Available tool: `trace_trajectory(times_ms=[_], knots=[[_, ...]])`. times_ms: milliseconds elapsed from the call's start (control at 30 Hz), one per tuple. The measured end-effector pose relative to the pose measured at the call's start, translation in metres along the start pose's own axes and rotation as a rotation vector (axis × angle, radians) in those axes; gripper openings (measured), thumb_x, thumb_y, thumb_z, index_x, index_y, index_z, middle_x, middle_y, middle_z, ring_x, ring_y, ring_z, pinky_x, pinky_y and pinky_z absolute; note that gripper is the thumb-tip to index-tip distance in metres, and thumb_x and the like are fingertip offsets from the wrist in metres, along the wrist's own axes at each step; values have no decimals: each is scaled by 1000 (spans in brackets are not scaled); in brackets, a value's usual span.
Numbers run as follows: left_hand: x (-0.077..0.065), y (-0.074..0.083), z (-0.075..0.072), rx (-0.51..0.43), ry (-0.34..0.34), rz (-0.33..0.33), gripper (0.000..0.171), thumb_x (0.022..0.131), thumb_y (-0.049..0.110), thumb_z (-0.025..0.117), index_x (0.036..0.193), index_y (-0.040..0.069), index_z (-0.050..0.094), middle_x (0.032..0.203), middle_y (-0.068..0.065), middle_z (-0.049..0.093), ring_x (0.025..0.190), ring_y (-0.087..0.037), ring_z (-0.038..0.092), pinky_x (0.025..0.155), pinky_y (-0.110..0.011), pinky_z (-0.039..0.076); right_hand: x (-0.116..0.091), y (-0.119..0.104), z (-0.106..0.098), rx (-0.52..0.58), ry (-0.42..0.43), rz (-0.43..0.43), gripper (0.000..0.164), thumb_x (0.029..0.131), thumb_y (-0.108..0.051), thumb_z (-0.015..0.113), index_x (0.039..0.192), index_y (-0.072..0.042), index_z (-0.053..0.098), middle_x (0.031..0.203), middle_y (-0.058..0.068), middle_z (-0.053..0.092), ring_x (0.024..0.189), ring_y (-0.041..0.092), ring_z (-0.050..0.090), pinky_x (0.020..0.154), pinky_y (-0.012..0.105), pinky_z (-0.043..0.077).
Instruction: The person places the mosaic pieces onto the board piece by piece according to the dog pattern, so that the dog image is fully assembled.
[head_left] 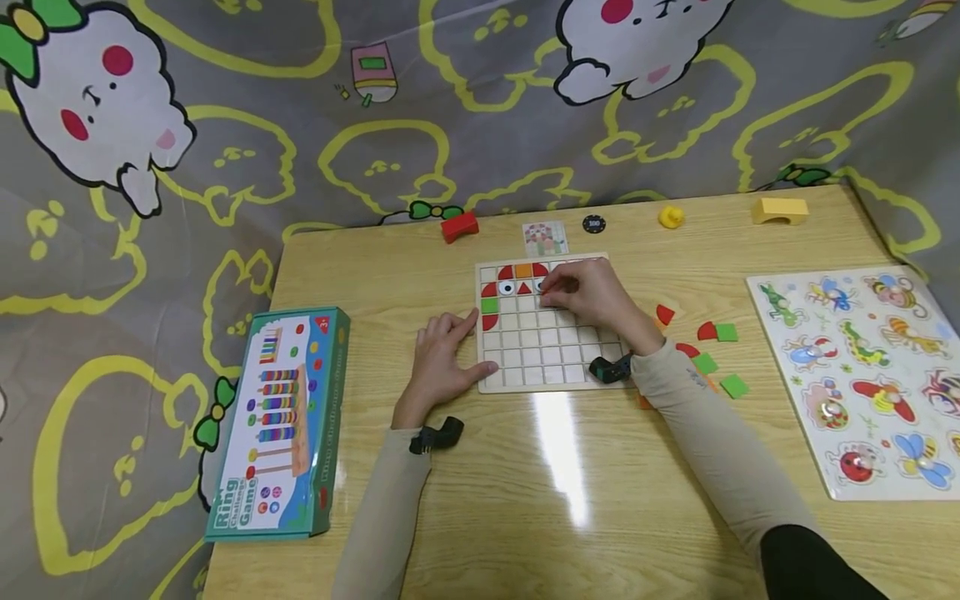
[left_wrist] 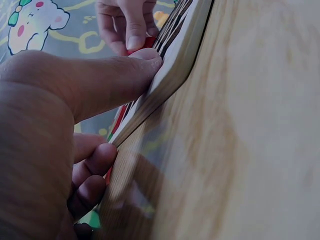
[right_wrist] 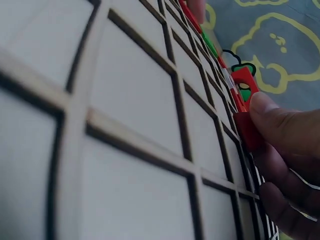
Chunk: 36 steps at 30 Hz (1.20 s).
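Table (head_left: 487,517) stretches before the board (head_left: 530,338); relaxed left fingers (head_left: 463,328) touch its edge; right fingers (head_left: 562,273) pinch a red piece (right_wrist: 248,132).

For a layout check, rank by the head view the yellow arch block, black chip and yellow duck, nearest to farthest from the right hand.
1. Black chip, beyond the right hand.
2. Yellow duck, right of the chip.
3. Yellow arch block, farthest right.
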<state>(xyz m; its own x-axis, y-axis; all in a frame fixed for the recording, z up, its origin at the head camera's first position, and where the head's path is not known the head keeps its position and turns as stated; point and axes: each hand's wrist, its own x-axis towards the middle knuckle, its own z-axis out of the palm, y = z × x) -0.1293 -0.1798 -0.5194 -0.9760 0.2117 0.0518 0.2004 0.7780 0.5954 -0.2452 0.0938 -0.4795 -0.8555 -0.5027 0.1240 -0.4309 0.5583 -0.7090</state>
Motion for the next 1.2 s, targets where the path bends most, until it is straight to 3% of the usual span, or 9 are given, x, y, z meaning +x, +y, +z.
trace_trajectory(times_ms=[333,633,967,1200], knots=[[1,3,-2,-9,8,8,93,75,57,77,152,19,41,118,-1,50,101,-19,39,83,-35,26,-5,0,-4,11,35,42,20,78,-17,85,94,-9,75,83,2,73,72,14,68,66,25,51],[0,4,-4,-17,10,6,91,76,55,77,151,19,42,118,-2,50,102,-20,39,83,-36,26,-7,-1,-4,23,-33,29,13,83,-14,80,95,-12,75,85,0,73,74,12,67,67,28,52],[1,3,-2,-3,8,18,91,77,56,77,151,18,42,119,-2,51,104,-20,40,83,-36,26,-9,-2,-3,-4,-49,10,16,82,-14,81,97,-14,75,84,-3,72,73,9,65,67,30,51],[0,3,-1,-10,4,9,91,76,57,76,152,19,42,119,-2,51,104,-20,39,82,-36,26,-20,7,-26,7,-27,21,19,83,-16,80,100,-11,75,86,-2,72,75,12,64,67,25,49]])
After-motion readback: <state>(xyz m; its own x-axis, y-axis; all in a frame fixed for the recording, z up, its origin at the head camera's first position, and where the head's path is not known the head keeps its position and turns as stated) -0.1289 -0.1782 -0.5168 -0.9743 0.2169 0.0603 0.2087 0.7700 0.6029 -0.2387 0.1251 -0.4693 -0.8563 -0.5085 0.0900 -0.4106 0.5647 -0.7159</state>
